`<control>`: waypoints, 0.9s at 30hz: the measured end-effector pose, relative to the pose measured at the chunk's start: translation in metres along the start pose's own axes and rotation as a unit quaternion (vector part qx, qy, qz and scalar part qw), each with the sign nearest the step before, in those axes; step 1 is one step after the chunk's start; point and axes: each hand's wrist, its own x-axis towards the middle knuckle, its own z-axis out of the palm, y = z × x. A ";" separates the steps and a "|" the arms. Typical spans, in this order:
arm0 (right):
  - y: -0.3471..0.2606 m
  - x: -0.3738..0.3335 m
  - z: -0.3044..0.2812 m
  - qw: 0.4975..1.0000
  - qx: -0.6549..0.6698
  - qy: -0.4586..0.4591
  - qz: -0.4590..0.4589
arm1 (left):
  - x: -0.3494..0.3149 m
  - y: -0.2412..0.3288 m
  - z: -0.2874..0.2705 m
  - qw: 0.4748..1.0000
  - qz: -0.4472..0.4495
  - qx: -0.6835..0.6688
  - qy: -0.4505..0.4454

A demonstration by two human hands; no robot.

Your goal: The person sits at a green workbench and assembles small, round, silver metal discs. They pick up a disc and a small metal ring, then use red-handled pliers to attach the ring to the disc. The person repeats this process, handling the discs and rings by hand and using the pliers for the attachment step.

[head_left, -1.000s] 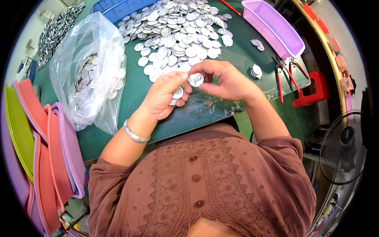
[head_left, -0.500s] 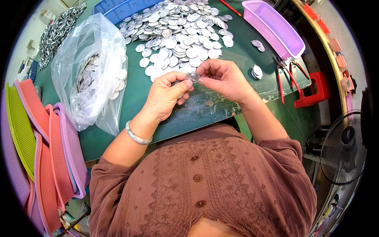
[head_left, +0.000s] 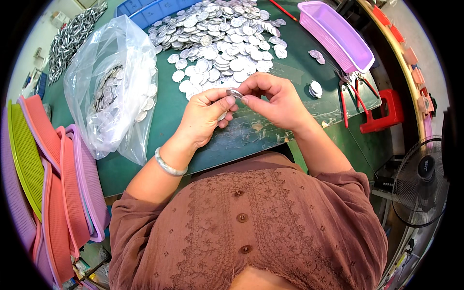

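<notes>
A clear plastic bag (head_left: 113,84) lies on the green table at the person's left, bulging and crinkled, its mouth open toward the table's near edge. Through the film show many small silver discs, heaped mostly in its upper half. Far off at the top left sits a small pale carton (head_left: 59,19), too blurred to describe further.
</notes>
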 end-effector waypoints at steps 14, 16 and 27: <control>0.001 0.003 -0.003 0.988 -0.120 -0.033 -0.088 | 0.001 0.009 -0.005 0.985 -0.061 -0.157 -0.041; 0.007 0.005 -0.009 0.989 -0.141 -0.002 -0.046 | -0.001 0.016 -0.007 0.993 -0.032 -0.112 -0.027; 0.043 0.037 -0.041 0.913 -0.407 0.006 0.014 | -0.021 0.141 -0.126 0.776 0.329 0.389 0.371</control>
